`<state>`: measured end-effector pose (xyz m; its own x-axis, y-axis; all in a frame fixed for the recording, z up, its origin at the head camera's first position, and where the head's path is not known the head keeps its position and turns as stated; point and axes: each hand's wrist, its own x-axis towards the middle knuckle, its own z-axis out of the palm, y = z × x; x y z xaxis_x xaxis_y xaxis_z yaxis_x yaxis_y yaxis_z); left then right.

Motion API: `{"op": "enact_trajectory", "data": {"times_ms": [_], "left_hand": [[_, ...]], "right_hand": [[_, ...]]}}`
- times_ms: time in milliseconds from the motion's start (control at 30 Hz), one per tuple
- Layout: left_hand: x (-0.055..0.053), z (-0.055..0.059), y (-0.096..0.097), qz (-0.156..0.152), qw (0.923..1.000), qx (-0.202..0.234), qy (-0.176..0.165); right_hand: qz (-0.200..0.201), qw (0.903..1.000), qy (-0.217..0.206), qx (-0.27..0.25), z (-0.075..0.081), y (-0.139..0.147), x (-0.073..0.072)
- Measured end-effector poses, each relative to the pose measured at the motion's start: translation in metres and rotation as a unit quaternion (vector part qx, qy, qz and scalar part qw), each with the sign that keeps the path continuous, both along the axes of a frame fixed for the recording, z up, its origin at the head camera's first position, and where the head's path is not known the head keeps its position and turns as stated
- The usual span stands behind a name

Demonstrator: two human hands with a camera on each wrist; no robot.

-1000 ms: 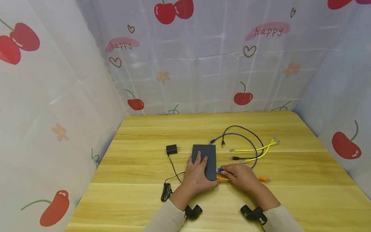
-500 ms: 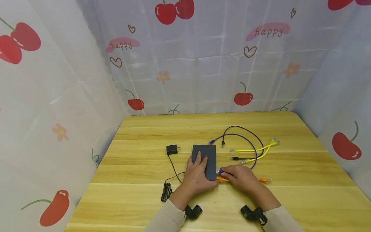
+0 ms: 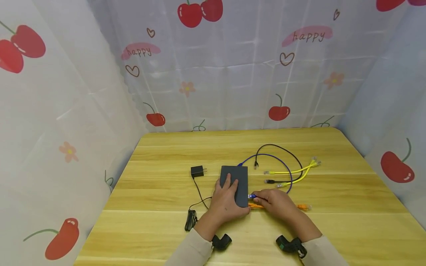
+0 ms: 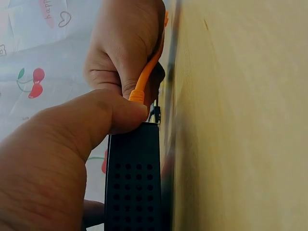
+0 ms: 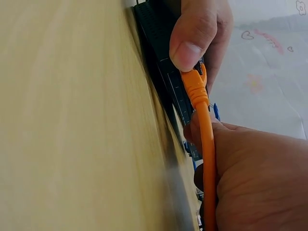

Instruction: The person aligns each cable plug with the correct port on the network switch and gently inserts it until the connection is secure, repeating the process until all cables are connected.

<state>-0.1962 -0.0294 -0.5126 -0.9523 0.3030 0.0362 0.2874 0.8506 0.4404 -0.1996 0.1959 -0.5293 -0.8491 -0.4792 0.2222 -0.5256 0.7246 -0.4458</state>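
A flat dark network switch [image 3: 242, 177] lies on the wooden table. My left hand [image 3: 225, 203] holds it across, fingers spread over the top and thumb [image 4: 130, 115] at the near right corner. Against that right edge, my right hand [image 3: 277, 202] pinches the blue network cable [image 3: 252, 196] just behind its plug. A bit of the clear plug shows beside the switch; whether it sits in a port, I cannot tell. An orange network cable [image 5: 206, 144] comes out at the corner under my left thumb and passes below my right hand.
Right of the switch lie a black network cable [image 3: 283, 148] and yellow network cables [image 3: 301, 178], crossed by the blue loop. On the left, a black power adapter [image 3: 197, 171] has its bundled cord [image 3: 191, 220] nearer to me. Curtains [image 3: 213, 92] surround the table.
The blue cable's loop and far plug have shifted left, the plug now at the switch's far edge. My right hand has come slightly nearer to me; my left hand stays put.
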Motion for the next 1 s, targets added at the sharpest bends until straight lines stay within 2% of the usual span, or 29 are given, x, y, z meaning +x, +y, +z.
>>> {"op": "enact_trajectory", "data": {"times_ms": [133,433,833,1000], "left_hand": [[-0.0004,-0.0003,0.0002,0.000,1.0000,0.000,0.003],[0.0004,0.0006,0.0003,-0.002,1.0000,-0.002,0.000],[-0.0013,0.0010,0.0009,-0.007,1.0000,0.004,-0.005],[-0.0004,0.0004,0.0016,-0.009,0.9999,0.003,-0.005]], "right_hand": [[-0.008,0.9999,-0.005,0.004,-0.0001,-0.0011,-0.0001],[0.007,0.9999,-0.012,-0.005,0.0020,-0.0009,-0.0009],[0.014,0.9957,-0.077,-0.049,0.0013,0.0035,-0.0032],[0.016,0.9962,-0.074,-0.045,0.0020,0.0011,-0.0019]]}}
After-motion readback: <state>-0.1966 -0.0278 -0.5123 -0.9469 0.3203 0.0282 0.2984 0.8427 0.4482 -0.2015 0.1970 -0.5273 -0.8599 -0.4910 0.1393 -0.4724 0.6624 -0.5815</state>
